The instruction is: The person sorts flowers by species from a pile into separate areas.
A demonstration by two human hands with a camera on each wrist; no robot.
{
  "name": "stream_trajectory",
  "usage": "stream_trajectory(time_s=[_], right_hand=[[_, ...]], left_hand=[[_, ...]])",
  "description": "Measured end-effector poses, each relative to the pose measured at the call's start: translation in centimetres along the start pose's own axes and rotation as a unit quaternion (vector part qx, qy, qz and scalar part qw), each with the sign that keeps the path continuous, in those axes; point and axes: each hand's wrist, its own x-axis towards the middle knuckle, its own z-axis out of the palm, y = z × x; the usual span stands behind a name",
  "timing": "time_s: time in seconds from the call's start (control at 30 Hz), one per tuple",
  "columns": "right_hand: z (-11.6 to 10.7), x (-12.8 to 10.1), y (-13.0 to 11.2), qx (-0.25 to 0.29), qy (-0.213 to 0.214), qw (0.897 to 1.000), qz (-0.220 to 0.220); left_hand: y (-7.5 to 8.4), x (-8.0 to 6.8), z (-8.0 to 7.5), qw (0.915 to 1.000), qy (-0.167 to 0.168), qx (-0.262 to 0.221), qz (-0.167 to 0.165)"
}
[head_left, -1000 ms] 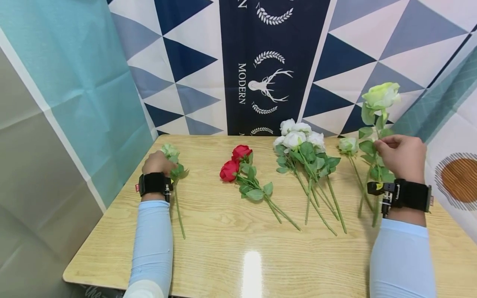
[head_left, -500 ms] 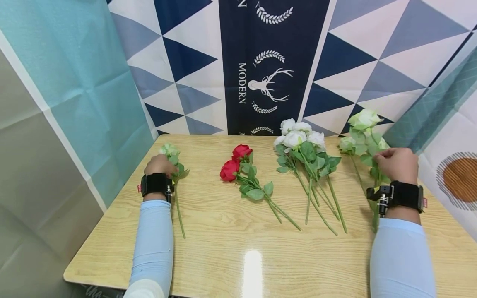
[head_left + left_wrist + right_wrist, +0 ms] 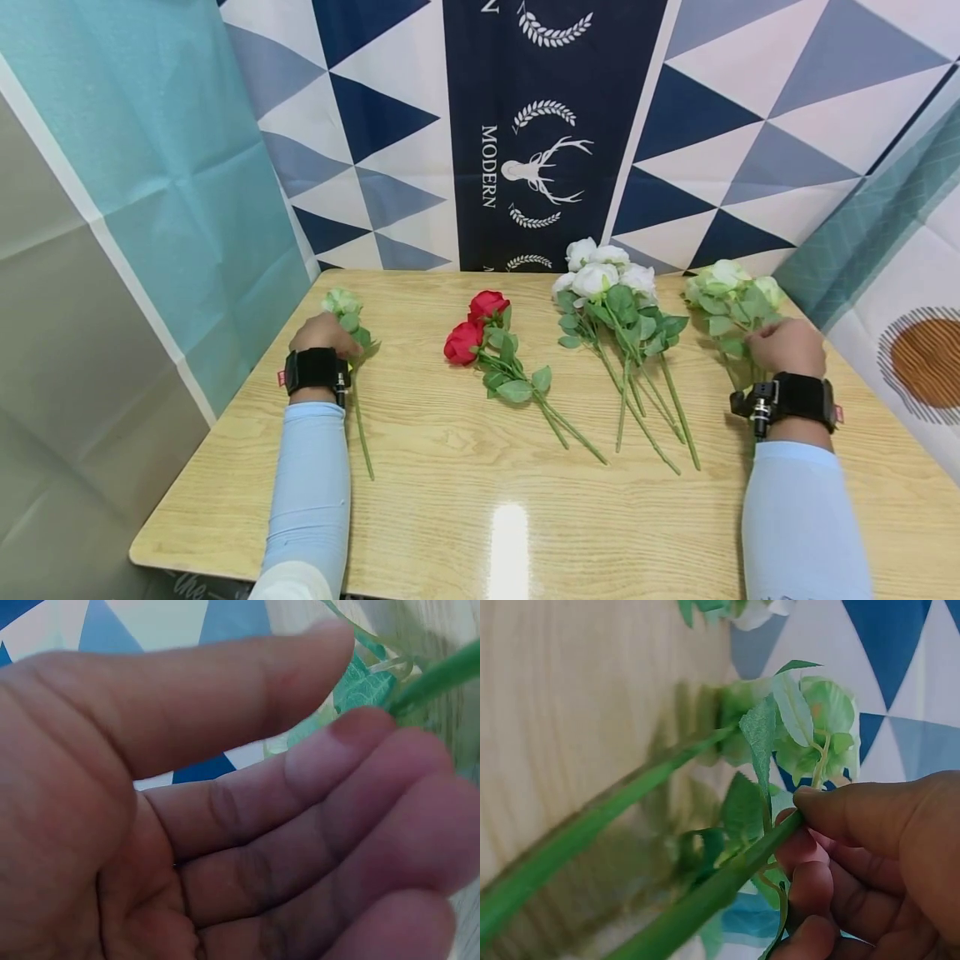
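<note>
At the right, my right hand (image 3: 789, 347) pinches the green stem (image 3: 739, 874) of a pale green rose (image 3: 726, 275) between thumb and fingers. That rose is low over the table among other pale green roses (image 3: 769, 291). At the far left lies a single pale green rose (image 3: 342, 302). My left hand (image 3: 322, 336) is over its upper stem; in the left wrist view, the thumb stands apart from the loosely bent fingers (image 3: 255, 825), and the stem (image 3: 439, 677) passes right at the index fingertip.
Two red roses (image 3: 463, 342) lie mid-table with their stems toward the front right. Between them and the right hand is a bunch of white roses (image 3: 594, 281). A patterned curtain (image 3: 390, 133) hangs behind the wooden table (image 3: 435, 508).
My right hand has lowered the pale green rose from upright above the table down among the others, shifting slightly left. The left hand has barely moved.
</note>
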Motion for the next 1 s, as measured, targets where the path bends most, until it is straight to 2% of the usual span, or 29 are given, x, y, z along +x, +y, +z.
stream_trajectory(time_s=[0.2, 0.4, 1.0], right_hand=[[0.67, 0.0, 0.27, 0.002, -0.033, 0.999, 0.037], [0.96, -0.12, 0.4, 0.002, -0.043, 0.998, 0.043], [0.93, -0.28, 0.21, 0.008, -0.04, 0.998, 0.054]], left_hand=[[0.03, -0.44, 0.21, 1.0, -0.003, 0.002, -0.004], [0.09, -0.26, 0.37, 0.9999, 0.003, -0.005, -0.015], [-0.09, 0.48, 0.84, 0.9995, 0.001, -0.025, -0.017]])
